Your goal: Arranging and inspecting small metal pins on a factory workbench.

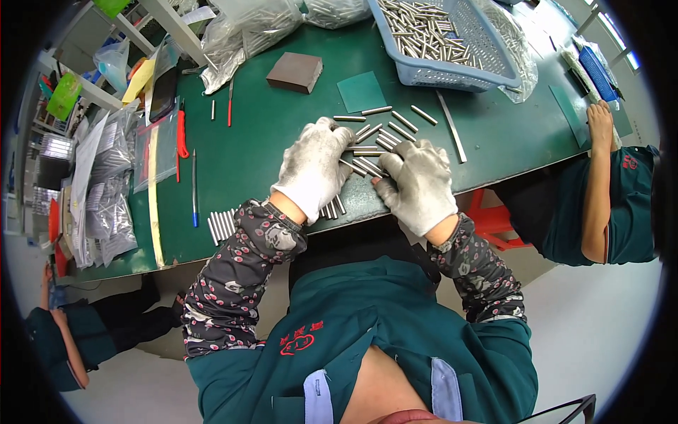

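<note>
My left hand (314, 164), in a white work glove, has its fingers curled in at the left side of a loose pile of steel pins (367, 150). Ends of pins show at its fingertips. From the right, my right hand (420, 182), gloved alike but with a bare thumb tip, bends its fingers onto the pins in front of it. Its thumb lies near the pile's lower edge. The undersides of both hands are hidden. Beside my left wrist, a row of pins (222, 226) lies side by side along the table's near edge, partly covered by my sleeve.
A blue plastic basket (452, 76) full of pins stands at the back. Near it are a brown block (295, 72), a green square sheet (361, 92) and a metal strip (452, 127). Pens, a red-handled tool (182, 134) and bags lie left. A co-worker's arm (599, 177) rests right.
</note>
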Tool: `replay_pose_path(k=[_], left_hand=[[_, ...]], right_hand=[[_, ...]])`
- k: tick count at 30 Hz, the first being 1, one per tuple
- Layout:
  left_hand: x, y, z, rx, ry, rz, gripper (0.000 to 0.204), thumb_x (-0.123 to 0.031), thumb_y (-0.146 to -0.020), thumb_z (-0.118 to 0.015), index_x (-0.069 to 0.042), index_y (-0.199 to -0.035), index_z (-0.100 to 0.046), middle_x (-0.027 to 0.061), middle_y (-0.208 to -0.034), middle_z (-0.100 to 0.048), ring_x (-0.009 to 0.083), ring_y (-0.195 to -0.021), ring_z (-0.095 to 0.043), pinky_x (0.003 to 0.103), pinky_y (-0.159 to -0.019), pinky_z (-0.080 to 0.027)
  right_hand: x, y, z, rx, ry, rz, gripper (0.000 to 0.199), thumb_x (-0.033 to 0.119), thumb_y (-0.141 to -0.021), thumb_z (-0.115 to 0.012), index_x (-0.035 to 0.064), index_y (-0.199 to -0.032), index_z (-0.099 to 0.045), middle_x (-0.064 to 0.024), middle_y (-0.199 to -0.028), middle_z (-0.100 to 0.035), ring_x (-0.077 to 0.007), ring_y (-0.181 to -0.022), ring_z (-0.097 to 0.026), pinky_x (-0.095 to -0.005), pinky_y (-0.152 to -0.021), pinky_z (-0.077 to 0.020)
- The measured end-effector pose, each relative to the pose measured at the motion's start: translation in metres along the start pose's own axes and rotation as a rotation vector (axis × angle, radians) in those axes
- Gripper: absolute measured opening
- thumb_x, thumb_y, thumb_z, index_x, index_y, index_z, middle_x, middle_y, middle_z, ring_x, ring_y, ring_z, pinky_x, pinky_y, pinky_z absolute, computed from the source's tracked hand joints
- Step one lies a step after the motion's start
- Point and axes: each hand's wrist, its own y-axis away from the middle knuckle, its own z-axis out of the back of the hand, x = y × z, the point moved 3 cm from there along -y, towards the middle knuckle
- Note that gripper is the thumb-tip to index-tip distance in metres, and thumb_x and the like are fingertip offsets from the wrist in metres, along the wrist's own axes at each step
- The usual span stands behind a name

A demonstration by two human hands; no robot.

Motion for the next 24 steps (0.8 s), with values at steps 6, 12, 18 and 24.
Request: replay_pose_path(k=[6, 12, 18, 24], left_hand=[[0.013, -0.001, -0.011, 0.040, 0.065, -0.097, 0.034, -0.004, -0.072, -0.071, -0.007, -0.105, -0.063, 0.0118, -0.098, -0.057, 0.0305, -0.094, -0.058, 0.039, -0.083, -0.049], [0.010, -0.006, -0.015, 0.090, 0.225, -0.295, 0.045, 0.002, -0.070, -0.069, -0.004, -0.113, -0.057, 0.0140, -0.097, -0.058, 0.0323, -0.092, -0.059, 0.039, -0.080, -0.049], [0.011, -0.006, -0.007, 0.008, 0.309, -0.310, 0.050, 0.001, -0.072, -0.068, -0.005, -0.119, -0.054, 0.0153, -0.098, -0.057, 0.0336, -0.092, -0.058, 0.040, -0.081, -0.048], [0.017, -0.013, -0.007, -0.007, 0.162, -0.224, 0.034, -0.001, -0.075, -0.065, -0.006, -0.108, -0.061, 0.0124, -0.099, -0.057, 0.0325, -0.097, -0.056, 0.039, -0.085, -0.047]], right_hand=[[0.003, 0.001, -0.004, -0.043, 0.004, -0.055, 0.016, 0.023, -0.074, -0.067, 0.0090, -0.080, -0.064, -0.0081, -0.085, -0.060, -0.0270, -0.090, -0.057, -0.0423, -0.079, -0.0417], [0.000, 0.005, -0.006, -0.079, -0.001, -0.130, 0.013, 0.020, -0.070, -0.068, 0.0094, -0.076, -0.064, -0.0066, -0.079, -0.059, -0.0281, -0.082, -0.056, -0.0412, -0.075, -0.0417], [0.012, 0.009, -0.004, 0.016, -0.068, -0.138, 0.019, 0.028, -0.073, -0.066, 0.0091, -0.074, -0.064, -0.0091, -0.079, -0.061, -0.0284, -0.086, -0.058, -0.0434, -0.075, -0.0422], [0.009, 0.004, 0.003, -0.010, -0.112, -0.055, 0.020, 0.028, -0.075, -0.067, 0.0090, -0.079, -0.061, -0.0097, -0.081, -0.060, -0.0295, -0.085, -0.058, -0.0438, -0.075, -0.0431]])
